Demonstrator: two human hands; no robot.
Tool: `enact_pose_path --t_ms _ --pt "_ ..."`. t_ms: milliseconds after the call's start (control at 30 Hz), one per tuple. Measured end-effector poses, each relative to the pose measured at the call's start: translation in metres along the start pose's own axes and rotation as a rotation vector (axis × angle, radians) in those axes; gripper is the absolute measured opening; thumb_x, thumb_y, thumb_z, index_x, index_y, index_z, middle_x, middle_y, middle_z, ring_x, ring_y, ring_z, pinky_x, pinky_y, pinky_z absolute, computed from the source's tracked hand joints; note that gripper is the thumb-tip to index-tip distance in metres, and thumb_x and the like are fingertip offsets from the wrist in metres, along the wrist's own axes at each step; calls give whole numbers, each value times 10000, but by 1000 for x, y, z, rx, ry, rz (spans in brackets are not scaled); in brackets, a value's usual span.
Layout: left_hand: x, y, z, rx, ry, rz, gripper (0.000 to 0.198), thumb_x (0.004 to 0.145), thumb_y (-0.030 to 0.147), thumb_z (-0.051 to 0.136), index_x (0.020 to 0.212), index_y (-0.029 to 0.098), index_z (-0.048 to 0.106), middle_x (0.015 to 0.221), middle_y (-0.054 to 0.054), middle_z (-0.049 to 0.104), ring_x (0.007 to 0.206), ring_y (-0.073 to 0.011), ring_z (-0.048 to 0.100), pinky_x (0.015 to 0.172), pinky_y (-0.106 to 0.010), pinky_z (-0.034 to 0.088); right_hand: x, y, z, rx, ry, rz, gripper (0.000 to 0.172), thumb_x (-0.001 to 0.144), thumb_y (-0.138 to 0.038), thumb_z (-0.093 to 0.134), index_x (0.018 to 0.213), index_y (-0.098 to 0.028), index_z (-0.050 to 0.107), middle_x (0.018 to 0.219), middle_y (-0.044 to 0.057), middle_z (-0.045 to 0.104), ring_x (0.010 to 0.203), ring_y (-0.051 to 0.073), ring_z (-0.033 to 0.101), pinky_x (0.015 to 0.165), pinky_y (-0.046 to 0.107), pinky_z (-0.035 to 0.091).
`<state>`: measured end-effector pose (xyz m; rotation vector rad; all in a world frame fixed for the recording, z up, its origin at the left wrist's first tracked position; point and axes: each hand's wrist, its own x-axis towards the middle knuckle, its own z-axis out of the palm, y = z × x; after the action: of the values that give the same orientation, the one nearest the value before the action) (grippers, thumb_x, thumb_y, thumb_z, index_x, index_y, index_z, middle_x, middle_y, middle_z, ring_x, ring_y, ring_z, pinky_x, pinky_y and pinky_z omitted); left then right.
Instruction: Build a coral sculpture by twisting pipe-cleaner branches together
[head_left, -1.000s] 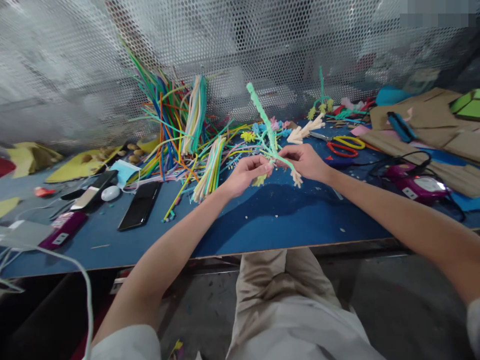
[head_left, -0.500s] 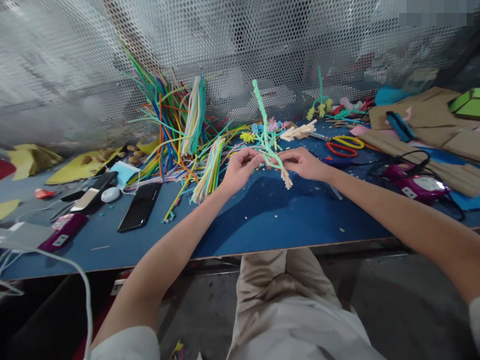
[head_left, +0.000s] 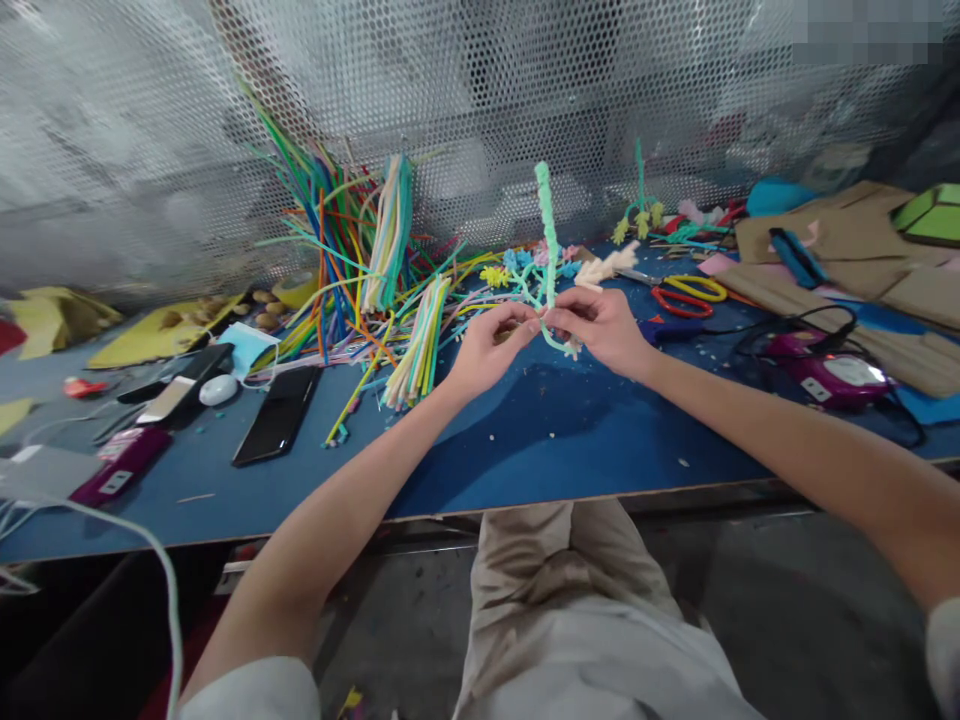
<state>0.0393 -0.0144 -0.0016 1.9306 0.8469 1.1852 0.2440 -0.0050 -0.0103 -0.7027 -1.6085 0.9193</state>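
Both hands pinch a mint-green pipe cleaner stem (head_left: pixel 548 225) at its lower part, above the blue table. My left hand (head_left: pixel 491 345) closes thumb and fingers on it from the left. My right hand (head_left: pixel 604 325) grips it from the right, close to the left fingertips. The stem's twisted upper part points up, and thinner green branches spread low around it. A cream pipe cleaner piece (head_left: pixel 606 265) shows just behind my right hand. Small yellow (head_left: pixel 493 276) and blue pipe cleaner flowers lie behind the hands. The exact pinch point is partly hidden by the fingers.
Pipe cleaner bundles (head_left: pixel 416 345) stand and lie to the left, near a black phone (head_left: pixel 276 415). On the right are red-and-yellow scissors (head_left: pixel 682 298), a purple glue gun or power device (head_left: pixel 832 375) with a black cord, and brown cardboard (head_left: pixel 840 235). Perforated metal (head_left: pixel 525 110) rises behind.
The green stem has turned more upright and shifted slightly right. My right hand has come nearer to the left fingertips, and the cream tip below the hands is now mostly hidden.
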Motion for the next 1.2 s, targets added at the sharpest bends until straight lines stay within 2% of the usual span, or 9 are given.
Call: enact_pose_path --t_ms 133,367,467,633,833,933,1067,1133,1200 --pt "0 3 2 -146 -86 -56 406 885 576 786 944 182 710 793 -7 656 676 -114 584 634 -246 459 -2 -2 -3 -70 -34 -64 355 847 -539 817 876 -190 755 765 5 681 646 126 562 587 271 459" --pt "0 -1 0 -259 -27 -89 376 881 534 808 888 174 698 745 1 646 674 -105 588 662 -237 455 1 2 -12 -273 -119 -206 286 904 -438 755 1076 -210 775 1003 56 775 838 187 657 736 314 513" --pt "0 -1 1 -289 -33 -99 361 873 515 821 883 175 701 761 0 657 678 -100 592 673 -235 461 1 2 -14 -307 -128 -231 264 879 -410 766 1058 -217 774 992 47 774 832 185 649 749 318 507" --pt "-1 -1 4 -283 -49 -109 369 854 525 835 894 184 698 775 4 652 691 -107 604 700 -249 495 -2 -3 -13 -338 -52 -211 230 858 -460 791 927 -240 788 874 21 743 740 169 572 708 319 468" --pt "-1 1 5 -186 -57 -66 434 822 589 844 886 188 689 794 -6 663 672 -119 610 660 -264 490 -4 -7 -8 -209 24 -123 376 747 -555 891 763 -216 730 796 25 691 696 158 543 623 316 439" --pt "-4 1 6 -67 -41 -41 390 868 569 810 898 200 688 745 -12 657 656 -141 610 610 -279 448 -6 -7 -1 -104 51 -42 406 710 -534 920 729 -202 686 766 19 676 696 154 559 620 309 448" --pt "-6 2 7 62 4 -3 343 917 532 767 897 196 699 716 -18 648 624 -146 570 598 -305 420 -7 -7 8 31 62 65 384 725 -500 907 816 -207 677 714 -18 640 648 131 547 606 292 439" --pt "-6 3 9 9 -3 -21 334 912 519 770 892 194 700 735 -19 650 637 -145 578 617 -306 441 -5 -7 9 99 56 74 392 712 -467 913 912 -214 690 736 -33 639 626 115 522 600 284 440" --pt "-5 3 10 -132 -49 -71 325 896 508 785 891 194 701 775 -21 664 662 -143 596 645 -303 474 -3 -7 5 176 -26 76 394 732 -425 890 1015 -223 704 807 -27 672 640 111 533 610 281 461"
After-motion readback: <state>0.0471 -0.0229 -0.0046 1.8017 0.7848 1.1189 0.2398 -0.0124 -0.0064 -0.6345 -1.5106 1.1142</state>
